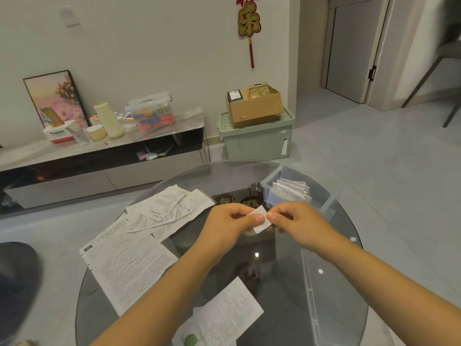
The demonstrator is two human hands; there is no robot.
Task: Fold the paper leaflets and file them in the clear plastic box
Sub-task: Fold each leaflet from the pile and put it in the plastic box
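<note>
- Pale wall (149,46) at 12 o'clock, a red-and-gold ornament (248,21) hanging on it.
- Low media console (99,148) at 10 o'clock, a framed picture (56,96) leaning behind its clutter.
- Green storage bin (257,141) under a cardboard box (255,108).
- Grey door (354,51) at 1 o'clock.
- Light grey tiled floor (374,151).

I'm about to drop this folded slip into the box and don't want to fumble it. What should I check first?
1. Folded leaflet pinched by both hands: ok.
2. Left hand and right hand hold it above the glass table: ok.
3. Clear plastic box open at the top: ok.
4. Room left beside the filed leaflets: cannot tell.
5. Fold creased flat: cannot tell.
</note>
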